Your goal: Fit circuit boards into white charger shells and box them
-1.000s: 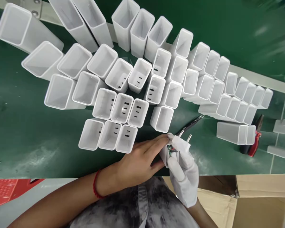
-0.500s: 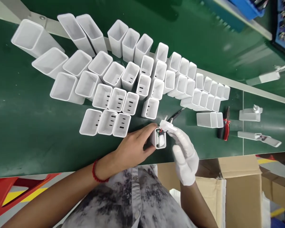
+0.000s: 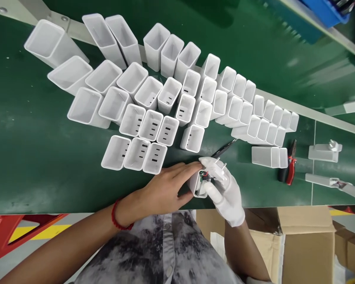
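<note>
My left hand (image 3: 167, 188), bare with a red cord at the wrist, is closed round a small white plastic housing (image 3: 194, 184) at the table's near edge. Through its open end show a green circuit board (image 3: 201, 174) and red and black wires. My right hand (image 3: 229, 197), in a white glove, holds a white plug cap (image 3: 217, 170) with two metal pins just above that opening. The gloved thumb reaches to the mouth of the housing. Behind the hands lies a black pen-like tool (image 3: 224, 148).
Several open white housings (image 3: 150, 125) stand in rows across the green table (image 3: 26, 165). Red-handled pliers (image 3: 290, 169) lie to the right, near a closed-looking housing (image 3: 324, 153) and another with wires (image 3: 319, 179). A cardboard box (image 3: 306, 252) stands below the edge.
My gloved thumb has moved in from beside the housing to its opening, and the fingers have closed more round the plug cap. The whole view has shifted slightly.
</note>
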The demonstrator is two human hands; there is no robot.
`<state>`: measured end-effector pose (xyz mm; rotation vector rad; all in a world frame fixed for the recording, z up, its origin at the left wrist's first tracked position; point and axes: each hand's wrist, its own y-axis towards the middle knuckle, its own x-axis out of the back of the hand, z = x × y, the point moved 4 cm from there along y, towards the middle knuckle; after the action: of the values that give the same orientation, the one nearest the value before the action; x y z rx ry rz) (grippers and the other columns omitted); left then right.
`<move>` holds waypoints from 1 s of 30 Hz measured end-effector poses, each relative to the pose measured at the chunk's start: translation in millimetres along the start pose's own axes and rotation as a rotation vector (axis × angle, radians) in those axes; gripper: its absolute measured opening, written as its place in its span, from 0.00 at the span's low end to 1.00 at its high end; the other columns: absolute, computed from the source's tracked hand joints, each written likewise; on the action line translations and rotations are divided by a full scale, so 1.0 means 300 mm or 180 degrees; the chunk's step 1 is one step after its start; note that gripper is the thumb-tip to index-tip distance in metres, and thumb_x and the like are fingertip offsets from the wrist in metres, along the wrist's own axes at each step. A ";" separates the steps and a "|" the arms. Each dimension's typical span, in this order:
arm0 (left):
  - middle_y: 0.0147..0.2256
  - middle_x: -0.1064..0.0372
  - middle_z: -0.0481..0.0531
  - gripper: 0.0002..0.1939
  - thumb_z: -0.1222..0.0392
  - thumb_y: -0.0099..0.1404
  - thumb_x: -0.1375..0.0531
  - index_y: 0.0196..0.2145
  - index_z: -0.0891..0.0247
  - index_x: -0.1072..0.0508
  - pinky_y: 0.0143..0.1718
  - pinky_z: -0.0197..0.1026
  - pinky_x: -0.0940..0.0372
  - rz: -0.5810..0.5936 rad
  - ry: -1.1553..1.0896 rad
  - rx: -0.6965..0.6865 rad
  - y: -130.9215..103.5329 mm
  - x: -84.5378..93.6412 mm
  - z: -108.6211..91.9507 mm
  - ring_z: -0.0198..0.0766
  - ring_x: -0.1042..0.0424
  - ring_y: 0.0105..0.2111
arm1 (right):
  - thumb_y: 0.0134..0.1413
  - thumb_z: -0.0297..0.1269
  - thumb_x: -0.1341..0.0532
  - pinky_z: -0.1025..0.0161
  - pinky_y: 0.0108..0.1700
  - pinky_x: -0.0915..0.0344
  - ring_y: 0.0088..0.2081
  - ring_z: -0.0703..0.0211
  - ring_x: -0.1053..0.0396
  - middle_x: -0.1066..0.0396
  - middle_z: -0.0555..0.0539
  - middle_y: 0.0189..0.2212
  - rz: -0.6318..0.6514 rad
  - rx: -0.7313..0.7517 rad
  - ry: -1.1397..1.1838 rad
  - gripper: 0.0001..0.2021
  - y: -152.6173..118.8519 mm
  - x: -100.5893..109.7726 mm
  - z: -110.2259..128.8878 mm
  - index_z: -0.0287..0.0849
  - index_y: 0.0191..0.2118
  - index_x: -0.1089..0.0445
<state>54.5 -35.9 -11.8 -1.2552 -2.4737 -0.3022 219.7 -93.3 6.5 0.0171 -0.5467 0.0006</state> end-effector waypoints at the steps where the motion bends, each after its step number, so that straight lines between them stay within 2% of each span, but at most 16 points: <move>1: 0.59 0.33 0.54 0.36 0.71 0.62 0.41 0.65 0.55 0.45 0.54 0.43 0.29 0.0021 -0.0002 0.0016 0.001 0.001 0.001 0.44 0.29 0.54 | 0.63 0.43 0.41 0.47 0.58 0.32 0.57 0.47 0.31 0.30 0.44 0.55 -0.0003 0.0011 0.0009 0.20 0.003 0.001 -0.001 0.52 0.60 0.34; 7: 0.61 0.34 0.54 0.37 0.70 0.64 0.41 0.67 0.55 0.47 0.56 0.44 0.30 0.0083 0.0153 0.0035 0.006 -0.002 0.006 0.44 0.29 0.56 | 0.63 0.42 0.40 0.45 0.55 0.30 0.56 0.45 0.30 0.29 0.43 0.55 -0.0078 0.0041 -0.0013 0.17 0.000 -0.004 0.002 0.50 0.56 0.31; 10: 0.61 0.34 0.55 0.35 0.68 0.64 0.39 0.66 0.56 0.45 0.57 0.46 0.30 -0.0046 0.0234 0.0006 0.007 -0.003 0.008 0.45 0.29 0.56 | 0.59 0.37 0.38 0.49 0.46 0.26 0.47 0.47 0.26 0.26 0.44 0.47 -0.0841 -0.0029 -0.0128 0.20 -0.056 0.014 0.011 0.50 0.57 0.31; 12: 0.60 0.33 0.56 0.33 0.68 0.64 0.39 0.64 0.57 0.44 0.57 0.46 0.29 -0.0136 0.0278 -0.0010 0.008 -0.007 0.009 0.45 0.27 0.55 | 0.55 0.32 0.35 0.51 0.40 0.26 0.41 0.50 0.26 0.27 0.45 0.43 -0.1288 0.0313 -0.0346 0.25 -0.105 0.017 0.032 0.50 0.60 0.33; 13: 0.59 0.32 0.56 0.32 0.67 0.65 0.39 0.64 0.57 0.43 0.56 0.46 0.29 -0.0183 0.0309 -0.0028 0.010 -0.011 0.008 0.45 0.27 0.54 | 0.53 0.31 0.35 0.51 0.40 0.25 0.41 0.50 0.27 0.27 0.44 0.44 -0.1328 0.0537 -0.0515 0.29 -0.125 0.008 0.044 0.49 0.61 0.35; 15: 0.58 0.30 0.57 0.29 0.64 0.66 0.38 0.62 0.58 0.42 0.54 0.45 0.27 -0.0332 0.0420 -0.0063 0.013 -0.018 0.004 0.45 0.26 0.53 | 0.51 0.30 0.32 0.48 0.42 0.24 0.46 0.46 0.27 0.29 0.41 0.50 -0.1126 0.0820 -0.0930 0.36 -0.146 -0.027 0.057 0.50 0.65 0.39; 18: 0.56 0.29 0.59 0.25 0.61 0.68 0.39 0.61 0.61 0.40 0.49 0.45 0.25 -0.0542 0.0674 -0.0131 0.015 -0.026 -0.006 0.47 0.25 0.52 | 0.50 0.31 0.30 0.45 0.47 0.24 0.53 0.41 0.28 0.31 0.39 0.57 -0.0998 0.0754 -0.1354 0.42 -0.142 -0.075 0.052 0.53 0.69 0.45; 20: 0.56 0.30 0.61 0.26 0.61 0.68 0.40 0.62 0.63 0.41 0.50 0.47 0.26 -0.0529 0.0789 -0.0145 0.012 -0.028 -0.014 0.49 0.26 0.53 | 0.51 0.28 0.31 0.46 0.50 0.24 0.54 0.43 0.27 0.30 0.42 0.58 -0.1126 0.0633 -0.1340 0.42 -0.131 -0.085 0.050 0.57 0.69 0.46; 22: 0.58 0.32 0.64 0.32 0.59 0.67 0.37 0.64 0.65 0.44 0.52 0.52 0.27 -0.0466 0.0864 -0.0215 0.005 -0.029 -0.025 0.54 0.29 0.55 | 0.54 0.26 0.34 0.48 0.52 0.24 0.53 0.46 0.26 0.28 0.46 0.57 -0.1357 0.0240 -0.0991 0.36 -0.122 -0.071 0.044 0.59 0.65 0.39; 24: 0.60 0.34 0.67 0.38 0.55 0.65 0.34 0.66 0.65 0.46 0.51 0.57 0.28 -0.0508 0.0904 -0.0353 0.000 -0.026 -0.045 0.58 0.30 0.55 | 0.58 0.30 0.35 0.48 0.52 0.25 0.51 0.46 0.25 0.25 0.46 0.54 -0.1688 -0.0538 -0.0238 0.24 -0.123 -0.044 0.022 0.54 0.59 0.30; 26: 0.59 0.34 0.68 0.38 0.54 0.66 0.34 0.66 0.66 0.47 0.52 0.57 0.29 -0.0774 0.0817 -0.0614 0.001 -0.018 -0.076 0.58 0.30 0.55 | 0.62 0.37 0.38 0.48 0.49 0.24 0.48 0.45 0.23 0.23 0.44 0.50 -0.1826 -0.1258 0.0667 0.15 -0.125 -0.036 -0.001 0.46 0.54 0.25; 28: 0.58 0.32 0.69 0.36 0.55 0.67 0.36 0.65 0.68 0.47 0.55 0.55 0.30 -0.1150 0.0620 -0.0891 0.007 -0.007 -0.110 0.55 0.31 0.57 | 0.66 0.42 0.42 0.48 0.47 0.23 0.47 0.45 0.22 0.23 0.41 0.49 -0.1562 -0.1420 0.1176 0.18 -0.110 -0.048 -0.002 0.42 0.55 0.27; 30: 0.56 0.31 0.69 0.34 0.57 0.68 0.36 0.65 0.69 0.47 0.57 0.53 0.31 -0.1427 0.0476 -0.1089 0.018 0.002 -0.140 0.52 0.31 0.58 | 0.69 0.46 0.49 0.48 0.48 0.24 0.50 0.45 0.23 0.24 0.39 0.52 -0.1084 -0.1095 0.0995 0.22 -0.084 -0.066 0.015 0.42 0.61 0.32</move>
<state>67.5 -46.7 27.1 -0.7332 -2.6187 -0.9295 200.7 -118.6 -0.3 -0.2224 -0.2205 -0.4165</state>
